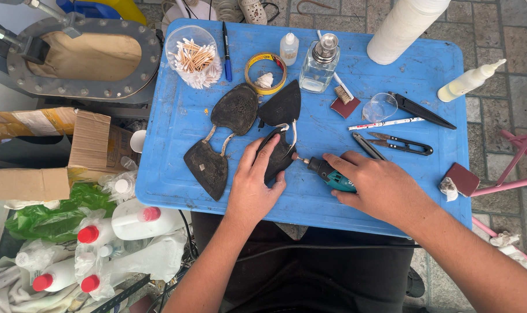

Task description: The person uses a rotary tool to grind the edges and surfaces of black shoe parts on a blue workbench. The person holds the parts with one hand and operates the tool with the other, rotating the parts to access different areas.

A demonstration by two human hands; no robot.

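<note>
Two dark shoe soles lie on a blue tray [171, 150]. The right sole [282, 110] has a metal shank, and my left hand [255, 182] presses flat on its heel end near the tray's front. My right hand [379, 185] grips a small teal rotary tool [327, 172], its tip touching the sole's edge just right of my left fingers. The left sole [220, 136] lies apart, untouched.
On the tray: a cup of cotton swabs [195, 58], tape roll [265, 72], glass bottle [320, 64], brush, clear cap, pens, snips [400, 143], sanding block [462, 178]. A white roll [402, 26] and glue bottle [469, 81] stand at the right. Cardboard and plastic bottles [118, 232] crowd the left floor.
</note>
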